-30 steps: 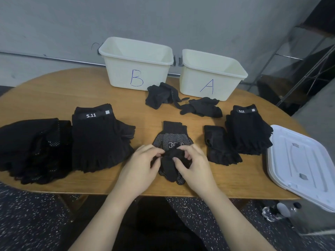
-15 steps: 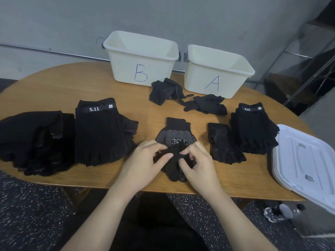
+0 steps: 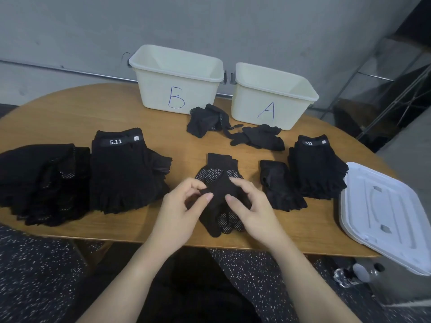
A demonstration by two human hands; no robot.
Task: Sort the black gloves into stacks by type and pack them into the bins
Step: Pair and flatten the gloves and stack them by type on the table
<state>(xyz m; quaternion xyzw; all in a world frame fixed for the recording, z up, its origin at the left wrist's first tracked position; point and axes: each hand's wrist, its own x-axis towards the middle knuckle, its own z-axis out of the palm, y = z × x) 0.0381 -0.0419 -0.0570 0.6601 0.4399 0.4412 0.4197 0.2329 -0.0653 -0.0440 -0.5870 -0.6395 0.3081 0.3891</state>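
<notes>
Pinching a black dotted glove (image 3: 220, 187) between them, left hand (image 3: 180, 207) and right hand (image 3: 250, 206) grip its folded middle

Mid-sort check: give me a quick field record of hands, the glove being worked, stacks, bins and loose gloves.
left hand: pinching the plain black glove
right hand: fingers curled on the same glove
plain black glove: lying on the dotted glove, table centre
left stacks: dotted-glove pile; 5.11 stack beside it
right stacks: smaller 5.11 stack; single fingerless glove beside it
bins: bin B, bin A; no gloves visible inside
loose gloves: two heaps in front of the bins
white lid: table's right edge
</notes>
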